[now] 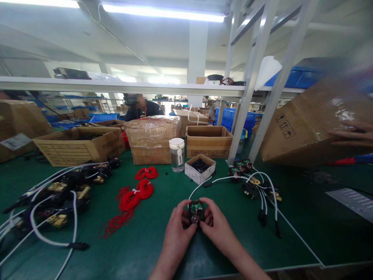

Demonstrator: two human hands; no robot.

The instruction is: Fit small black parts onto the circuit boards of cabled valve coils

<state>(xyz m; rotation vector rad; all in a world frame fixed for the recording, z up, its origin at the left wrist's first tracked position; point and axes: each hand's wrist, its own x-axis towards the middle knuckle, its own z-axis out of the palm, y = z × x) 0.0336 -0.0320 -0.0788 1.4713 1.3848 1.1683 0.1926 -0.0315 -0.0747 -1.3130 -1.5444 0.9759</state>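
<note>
A small black housing with a green circuit board (197,209) is held between my two hands, low in the middle of the view. My left hand (180,224) grips its left side, fingers behind and thumb near a round, clear-looking part at the front. On the other side my right hand (215,219) pinches the housing with thumb and fingers. A white cable (201,187) runs up from behind the unit toward a black connector. Just beyond stands an open white carton (200,171) full of small black parts.
Bundled red wires (136,198) lie left of my hands. Farther left, cabled brass-and-black assemblies (61,194) are piled; more boards and cables (256,182) lie right. A lidded bottle (177,155) stands ahead. Another person's hand (355,134) touches a tilted cardboard box (309,116).
</note>
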